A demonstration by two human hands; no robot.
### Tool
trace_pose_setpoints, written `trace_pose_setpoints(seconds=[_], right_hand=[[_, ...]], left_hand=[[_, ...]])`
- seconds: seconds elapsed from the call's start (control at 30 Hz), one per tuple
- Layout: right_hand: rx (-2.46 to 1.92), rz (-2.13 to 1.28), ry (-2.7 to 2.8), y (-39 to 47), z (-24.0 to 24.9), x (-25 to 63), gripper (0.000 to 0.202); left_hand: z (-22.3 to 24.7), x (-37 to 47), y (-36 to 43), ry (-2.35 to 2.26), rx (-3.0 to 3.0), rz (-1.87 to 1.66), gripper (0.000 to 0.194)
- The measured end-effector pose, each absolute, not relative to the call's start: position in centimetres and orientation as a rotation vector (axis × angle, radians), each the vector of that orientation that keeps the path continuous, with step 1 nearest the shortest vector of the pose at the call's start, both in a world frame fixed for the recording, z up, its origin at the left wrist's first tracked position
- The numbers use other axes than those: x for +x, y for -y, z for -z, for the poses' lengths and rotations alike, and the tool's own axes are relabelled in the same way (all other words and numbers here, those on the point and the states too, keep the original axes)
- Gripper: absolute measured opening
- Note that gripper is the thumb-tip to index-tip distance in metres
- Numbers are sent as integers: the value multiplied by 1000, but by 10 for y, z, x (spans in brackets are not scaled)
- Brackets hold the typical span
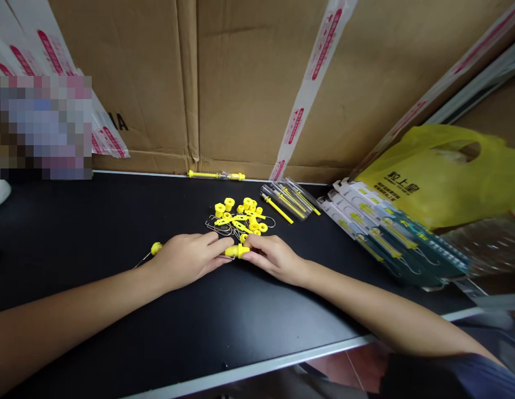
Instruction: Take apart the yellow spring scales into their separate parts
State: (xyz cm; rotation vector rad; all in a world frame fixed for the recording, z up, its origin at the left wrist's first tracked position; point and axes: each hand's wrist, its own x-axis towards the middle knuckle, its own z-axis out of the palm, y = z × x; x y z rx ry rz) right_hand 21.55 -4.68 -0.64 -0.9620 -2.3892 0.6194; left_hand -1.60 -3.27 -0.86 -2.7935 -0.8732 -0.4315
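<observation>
My left hand (189,256) is closed round a clear-and-yellow spring hook device, mostly hidden under the palm. Its yellow end cap (156,248) sticks out on the left, with a thin wire beyond it. The other yellow end (236,251) shows between my hands. There my right hand (276,257) pinches the tip between thumb and fingers. Just beyond the fingers lies a loose heap of yellow caps (220,209), yellow rods (243,226) and bent wire hooks (216,224).
One similar device (216,175) lies along the back edge of the black table (116,221). Clear tubes with springs and yellow rods (288,199) lie right of the heap. Printed packages (390,233) and a yellow plastic bag (444,172) are at right. Cardboard (249,83) stands behind.
</observation>
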Motion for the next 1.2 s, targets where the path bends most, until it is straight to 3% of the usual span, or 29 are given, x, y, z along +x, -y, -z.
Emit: trace_pose_setpoints(seconds=[0.4, 0.53, 0.63, 0.7, 0.77, 1.2], right_hand=[[-897, -655, 2437, 38, 11, 222, 21], [-897, -352, 2322, 34, 9, 225, 26], [-965, -92, 2213, 27, 5, 229, 51], [-1047, -70, 2254, 21, 4, 232, 76], [-1109, -126, 2324, 15, 5, 235, 88], [-1182, -193, 2508, -17, 17, 224, 84]], left_hand=[[7, -15, 28, 866, -2868, 429, 23], [7, -16, 27, 841, -2892, 488, 23], [7, -16, 27, 823, -2874, 495, 23], [7, -15, 26, 824, -2861, 470, 23], [7, -15, 23, 833, -2868, 453, 23], [2, -15, 7, 925, -2923, 396, 24]])
